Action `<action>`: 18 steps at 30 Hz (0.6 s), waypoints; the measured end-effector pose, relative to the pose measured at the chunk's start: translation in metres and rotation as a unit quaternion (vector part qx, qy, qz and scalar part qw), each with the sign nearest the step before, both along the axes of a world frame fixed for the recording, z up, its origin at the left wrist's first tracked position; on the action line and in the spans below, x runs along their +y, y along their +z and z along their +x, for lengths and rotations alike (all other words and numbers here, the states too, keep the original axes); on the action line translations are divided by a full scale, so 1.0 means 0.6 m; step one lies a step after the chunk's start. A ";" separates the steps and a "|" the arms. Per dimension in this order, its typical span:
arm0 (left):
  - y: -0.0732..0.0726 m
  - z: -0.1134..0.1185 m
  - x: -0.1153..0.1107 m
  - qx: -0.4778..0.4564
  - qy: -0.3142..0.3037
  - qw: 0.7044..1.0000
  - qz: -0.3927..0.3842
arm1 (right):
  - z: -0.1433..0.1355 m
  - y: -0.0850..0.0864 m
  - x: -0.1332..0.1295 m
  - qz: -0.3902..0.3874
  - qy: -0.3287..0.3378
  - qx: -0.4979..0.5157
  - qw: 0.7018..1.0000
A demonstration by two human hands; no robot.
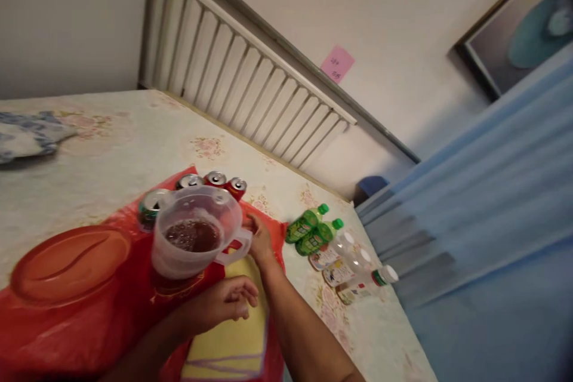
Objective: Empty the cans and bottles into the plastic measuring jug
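A translucent plastic measuring jug (172, 262) with dark, foamy liquid in it is over the red plastic sheet (58, 340). My right hand (260, 240) is just beside the jug's handle, its fingers apart and partly hidden; no grip on the handle shows. In front of the jug is my left hand (230, 300), with fingers loosely bent, thumb apart and nothing in it. Beneath the hands lies a yellow cloth or pad (235, 340) with purple edging. Close behind the jug are red drink cans (236, 188) and a green can (150, 210).
A round orange-red lid or tray (71, 262) lies to the left. Two green bottles (308, 225) and several clear bottles (364, 283) are on the right. A flowered tablecloth (152, 125) covers the table. Beyond are a white radiator (237, 65) and a blue curtain (492, 221).
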State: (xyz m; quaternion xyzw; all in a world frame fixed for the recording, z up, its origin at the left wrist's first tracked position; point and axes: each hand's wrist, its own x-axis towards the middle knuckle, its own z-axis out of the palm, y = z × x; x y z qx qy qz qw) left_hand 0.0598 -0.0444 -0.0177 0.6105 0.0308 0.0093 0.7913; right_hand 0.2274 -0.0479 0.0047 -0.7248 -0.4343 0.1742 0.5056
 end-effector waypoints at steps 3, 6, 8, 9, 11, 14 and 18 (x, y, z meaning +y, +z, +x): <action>-0.007 -0.001 -0.009 -0.002 -0.001 1.000 0.027 | 0.018 0.000 -0.112 0.019 -0.027 0.124 0.992; -0.022 0.000 -0.030 0.006 0.027 0.996 0.086 | 0.029 -0.005 -0.247 0.052 -0.076 0.164 0.982; -0.035 0.003 -0.050 0.016 0.061 0.990 0.130 | 0.039 -0.015 -0.339 0.048 -0.122 0.178 0.975; -0.042 0.005 -0.060 0.021 0.084 0.984 0.159 | 0.046 -0.022 -0.383 0.046 -0.153 0.187 0.969; -0.055 0.010 -0.080 0.026 0.120 0.964 0.235 | 0.062 -0.037 -0.462 0.041 -0.218 0.204 0.953; -0.071 0.014 -0.104 0.022 0.156 0.919 0.361 | 0.094 -0.059 -0.553 0.068 -0.298 0.219 0.926; -0.090 0.010 -0.124 0.000 0.190 0.855 0.482 | 0.148 -0.067 -0.612 0.113 -0.370 0.173 0.906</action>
